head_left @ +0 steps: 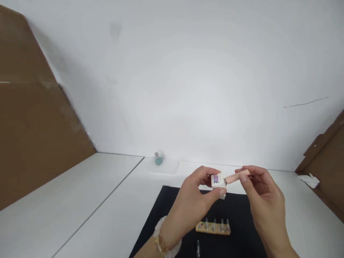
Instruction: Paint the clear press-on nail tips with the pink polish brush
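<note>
My left hand (197, 193) pinches a white, squarish nail polish bottle (216, 180) with a purple flower print, between thumb and fingers. The bottle lies tilted, its neck pointing right. My right hand (264, 204) grips the long pale-pink cap (233, 177) between thumb and fingers. A dark band shows where the cap meets the bottle's neck; whether the two are joined or slightly apart I cannot tell. Below the hands, a yellowish stand (212, 229) holds several clear nail tips upright. One loose clear nail tip (198, 248) lies in front of it.
A black mat (172, 200) lies under the stand on the white table (113, 204). A teal nail polish bottle (158, 160) with a grey cap stands near the white back wall. Brown cardboard (40, 107) rises at the left. A crumpled white tissue (309, 180) lies at the right.
</note>
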The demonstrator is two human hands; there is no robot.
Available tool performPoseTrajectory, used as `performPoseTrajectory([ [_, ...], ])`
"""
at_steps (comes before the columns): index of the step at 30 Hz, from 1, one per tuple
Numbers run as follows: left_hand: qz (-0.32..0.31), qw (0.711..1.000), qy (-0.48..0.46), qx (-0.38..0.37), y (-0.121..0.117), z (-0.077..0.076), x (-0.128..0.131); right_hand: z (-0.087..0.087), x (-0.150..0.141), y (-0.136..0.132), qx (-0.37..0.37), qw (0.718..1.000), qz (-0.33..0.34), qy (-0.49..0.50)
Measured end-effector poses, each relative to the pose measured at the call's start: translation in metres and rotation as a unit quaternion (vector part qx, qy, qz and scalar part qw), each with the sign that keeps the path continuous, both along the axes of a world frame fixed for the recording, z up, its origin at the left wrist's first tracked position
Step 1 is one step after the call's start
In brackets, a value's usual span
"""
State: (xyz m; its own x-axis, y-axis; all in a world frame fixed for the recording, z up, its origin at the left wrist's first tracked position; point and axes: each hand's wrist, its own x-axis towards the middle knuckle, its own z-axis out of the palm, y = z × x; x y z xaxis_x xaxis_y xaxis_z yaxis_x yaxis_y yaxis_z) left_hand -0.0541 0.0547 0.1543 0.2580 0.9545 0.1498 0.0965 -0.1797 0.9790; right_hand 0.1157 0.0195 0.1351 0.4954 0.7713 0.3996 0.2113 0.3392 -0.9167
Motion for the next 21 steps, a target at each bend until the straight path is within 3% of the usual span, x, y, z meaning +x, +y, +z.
performPoseTrajectory([
  [7,-0.032,0.999,-0.041,-0.016,0.0,0.001,-0.003,0.002,-0.003,-0.004,0.02,0.998,-0.049,-0.04],
  [16,-0.177,0.954,-0.185,-0.153,0.006,0.003,-0.006,-0.009,-0.005,-0.006,0.169,0.981,-0.004,-0.095],
  [21,-0.202,0.934,-0.227,-0.186,0.007,0.001,-0.008,-0.011,-0.008,-0.005,0.251,0.961,0.005,-0.114],
])
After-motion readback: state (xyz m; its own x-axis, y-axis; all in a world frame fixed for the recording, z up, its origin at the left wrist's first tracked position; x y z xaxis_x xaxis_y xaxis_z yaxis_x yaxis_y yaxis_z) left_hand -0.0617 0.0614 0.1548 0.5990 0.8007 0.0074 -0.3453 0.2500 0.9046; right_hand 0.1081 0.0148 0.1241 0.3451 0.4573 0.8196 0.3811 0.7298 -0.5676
